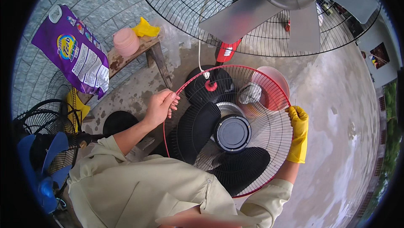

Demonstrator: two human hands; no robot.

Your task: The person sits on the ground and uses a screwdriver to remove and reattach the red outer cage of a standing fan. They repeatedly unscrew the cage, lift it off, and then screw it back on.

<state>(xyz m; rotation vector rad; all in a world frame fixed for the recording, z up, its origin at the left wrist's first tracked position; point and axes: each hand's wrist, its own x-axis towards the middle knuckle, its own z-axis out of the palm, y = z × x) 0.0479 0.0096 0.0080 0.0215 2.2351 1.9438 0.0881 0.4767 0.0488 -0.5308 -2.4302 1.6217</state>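
Observation:
A round fan grille (pixel 272 160) with a red rim, dark wires and a grey-black centre cap is held up in front of me. My bare left hand (pixel 162 105) pinches its rim at the upper left. In a yellow rubber glove, my right hand (pixel 298 131) grips the rim on the right side. Through the wires show two large black rounded shapes, which I cannot name for sure, and a metal basin edge. Beyond the grille stands a fan with grey see-through blades (pixel 233 15), a red pole (pixel 227 52) and a round black base (pixel 194 82).
A pink basin (pixel 283 85) holding a grey-white cloth stands behind the grille. At left, a wooden bench (pixel 159 61) bears a pink container (pixel 126 42) and a yellow glove (pixel 145 27). A purple detergent bag (pixel 69 47) stands nearby. Blue fan blades (pixel 54 152) lie at lower left.

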